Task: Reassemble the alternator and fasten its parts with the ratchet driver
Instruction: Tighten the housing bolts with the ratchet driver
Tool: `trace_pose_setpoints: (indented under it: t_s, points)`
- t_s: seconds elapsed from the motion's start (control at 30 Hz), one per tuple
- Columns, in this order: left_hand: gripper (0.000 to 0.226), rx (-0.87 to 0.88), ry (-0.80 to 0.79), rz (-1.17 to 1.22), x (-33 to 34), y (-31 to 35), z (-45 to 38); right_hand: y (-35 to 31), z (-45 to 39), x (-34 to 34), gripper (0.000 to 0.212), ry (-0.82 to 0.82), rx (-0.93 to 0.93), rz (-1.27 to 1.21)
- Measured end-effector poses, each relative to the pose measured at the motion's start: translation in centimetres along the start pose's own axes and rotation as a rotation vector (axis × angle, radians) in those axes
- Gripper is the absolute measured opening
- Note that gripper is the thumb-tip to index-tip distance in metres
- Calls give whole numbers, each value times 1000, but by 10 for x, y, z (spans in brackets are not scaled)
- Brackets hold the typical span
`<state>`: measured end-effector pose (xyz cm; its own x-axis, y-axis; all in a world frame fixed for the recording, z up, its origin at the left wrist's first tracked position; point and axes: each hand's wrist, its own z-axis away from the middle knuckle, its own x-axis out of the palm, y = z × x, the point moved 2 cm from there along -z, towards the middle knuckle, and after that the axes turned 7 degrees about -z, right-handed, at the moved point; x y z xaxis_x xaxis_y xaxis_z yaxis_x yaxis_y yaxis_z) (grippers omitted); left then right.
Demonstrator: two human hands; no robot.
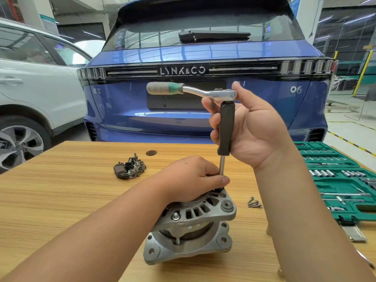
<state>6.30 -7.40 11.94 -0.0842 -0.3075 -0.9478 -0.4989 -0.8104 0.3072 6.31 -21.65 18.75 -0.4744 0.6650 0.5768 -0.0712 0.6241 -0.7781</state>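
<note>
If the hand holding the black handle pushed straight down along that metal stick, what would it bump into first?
Most likely the left hand, whose fingers pinch the shaft just below the right hand. Under that comes the alternator, where the tool's tip sits. Depth is hard to judge from this single view.

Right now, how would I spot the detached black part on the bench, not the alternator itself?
Start at the wooden table and look left of the alternator, towards the far edge. The dark rectifier plate lies flat there, apart from everything; unlike the silver loose screws on the right, it is black with studs sticking up.
</note>
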Motion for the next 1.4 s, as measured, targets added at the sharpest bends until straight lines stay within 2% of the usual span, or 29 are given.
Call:
trace_pose_setpoints:
  t_s: [0.1, 0.17, 0.23, 0.33, 0.37, 0.47, 0.53, 0.57, 0.63, 0.77, 0.83, 1.0, 1.07, 1.2, 1.27, 1.33, 1.4]
  points:
    - [48, -7, -6, 5, 0, 0, 0, -1, 2, 0, 51, -28, 49, -81]
    - [46, -10, -9, 18, 0, 0, 1, -2, 3, 0, 45, -19, 27, -122]
    - [44, -2, -6, 28, 0, -1, 1, -4, 4, 1, 35, 19, -71, -143]
    - [45, 11, 1, 25, 1, -1, 0, -3, 6, 3, 24, 75, -320, -131]
    - [46, 12, 1, 27, 0, -1, 0, -1, 6, 6, 23, 103, -460, -13]
    - [43, 28, 0, 28, 0, 0, 0, 11, 9, 17, 29, 190, -1037, 616]
    - [42, 52, 7, 45, -1, 1, 1, 20, 9, 22, 24, 168, -1240, 979]
    - [45, 59, 10, 50, -1, 1, 2, 24, 9, 21, 25, 148, -1284, 1093]
    - [47, 62, 17, 47, -2, 2, 2, 27, 8, 19, 30, 71, -1238, 1081]
    - [43, 33, 6, 0, -2, 4, 0, 24, 3, 12, 34, 49, -844, 566]
    - [44, 24, -1, -13, -2, 4, 0, 17, 1, 6, 32, 57, -719, 371]
    - [46, 25, -5, -16, -2, 3, 0, 11, 0, 4, 41, -35, -613, 346]
    - [47, 33, 1, -8, -1, 2, -1, 10, 1, 5, 41, -17, -611, 343]
    - [47, 65, -9, -6, -1, 2, 0, 12, 6, 10, 32, 218, -750, 472]
    - [47, 83, -14, 19, -1, 1, 1, 15, 7, 16, 24, 283, -836, 515]
    - [47, 88, -14, 15, -1, 1, 1, 17, 8, 20, 27, 349, -935, 609]
    - [47, 80, -4, -24, 0, 2, 0, 17, 8, 18, 31, 404, -946, 704]
